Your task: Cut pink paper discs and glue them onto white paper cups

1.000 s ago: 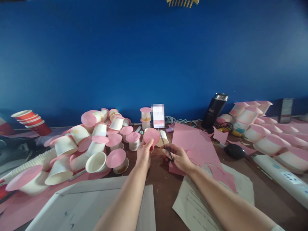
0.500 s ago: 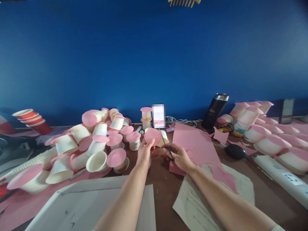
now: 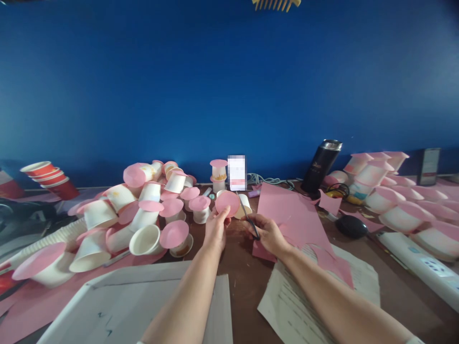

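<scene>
My left hand [image 3: 215, 230] pinches a pink paper disc [image 3: 227, 203] by its lower edge, held up above the bench [image 3: 244, 267]. My right hand [image 3: 267, 233] is closed around scissors [image 3: 248, 216], blades pointing at the disc. The paper looks light, thin and floppy, so holding it near the rim seems best.

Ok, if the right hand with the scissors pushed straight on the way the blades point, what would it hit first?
Probably the white paper cup just beyond the scissors in the right hand; the blades already seem to overlap it. Depth is unclear, so they may pass beside it toward the blurred card.
</scene>
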`<state>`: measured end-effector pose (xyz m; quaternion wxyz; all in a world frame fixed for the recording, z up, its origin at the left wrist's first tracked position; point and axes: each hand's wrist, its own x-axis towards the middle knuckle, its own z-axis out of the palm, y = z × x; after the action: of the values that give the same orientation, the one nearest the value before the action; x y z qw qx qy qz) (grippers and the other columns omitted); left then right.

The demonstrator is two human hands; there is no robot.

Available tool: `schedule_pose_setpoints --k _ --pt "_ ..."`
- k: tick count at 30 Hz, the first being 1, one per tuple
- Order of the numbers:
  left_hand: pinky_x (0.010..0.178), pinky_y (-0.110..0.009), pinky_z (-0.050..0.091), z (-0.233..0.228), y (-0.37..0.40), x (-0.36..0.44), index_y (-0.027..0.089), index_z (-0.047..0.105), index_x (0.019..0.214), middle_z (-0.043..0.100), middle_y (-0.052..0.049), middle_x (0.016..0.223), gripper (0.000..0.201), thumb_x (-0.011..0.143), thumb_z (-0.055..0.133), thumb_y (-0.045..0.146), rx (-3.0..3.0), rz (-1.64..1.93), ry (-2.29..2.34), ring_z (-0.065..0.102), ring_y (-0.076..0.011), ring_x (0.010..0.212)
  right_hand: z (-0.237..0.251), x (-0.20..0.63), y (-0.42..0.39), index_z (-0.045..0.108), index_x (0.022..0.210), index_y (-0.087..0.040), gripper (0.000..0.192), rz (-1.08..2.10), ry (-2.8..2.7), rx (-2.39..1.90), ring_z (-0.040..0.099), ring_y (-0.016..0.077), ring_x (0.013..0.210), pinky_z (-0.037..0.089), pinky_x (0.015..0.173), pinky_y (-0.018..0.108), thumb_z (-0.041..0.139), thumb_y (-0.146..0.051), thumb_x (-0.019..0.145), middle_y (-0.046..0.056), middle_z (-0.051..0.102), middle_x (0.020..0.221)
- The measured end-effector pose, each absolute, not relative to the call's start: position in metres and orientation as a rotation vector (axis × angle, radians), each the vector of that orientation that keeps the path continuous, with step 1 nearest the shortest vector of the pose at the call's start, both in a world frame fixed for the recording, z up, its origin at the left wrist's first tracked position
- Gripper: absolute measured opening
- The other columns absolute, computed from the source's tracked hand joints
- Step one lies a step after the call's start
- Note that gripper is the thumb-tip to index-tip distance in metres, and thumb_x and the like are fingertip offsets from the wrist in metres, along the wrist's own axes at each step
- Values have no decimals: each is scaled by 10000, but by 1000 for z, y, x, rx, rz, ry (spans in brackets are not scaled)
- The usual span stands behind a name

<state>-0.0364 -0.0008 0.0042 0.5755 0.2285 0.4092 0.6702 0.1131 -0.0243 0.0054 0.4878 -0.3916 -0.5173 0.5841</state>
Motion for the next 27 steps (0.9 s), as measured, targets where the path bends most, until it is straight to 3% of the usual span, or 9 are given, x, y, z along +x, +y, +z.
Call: schedule_pose_setpoints --k 27 --pt "553 -170 400 6 0 -36 132 630 795 617 11 714 443 490 901 305 391 1619 894 522 -43 587 7 109 -27 683 881 -153 452 1411 -1281 -976 458 84 492 380 509 260 796 -524 647 -32 546 602"
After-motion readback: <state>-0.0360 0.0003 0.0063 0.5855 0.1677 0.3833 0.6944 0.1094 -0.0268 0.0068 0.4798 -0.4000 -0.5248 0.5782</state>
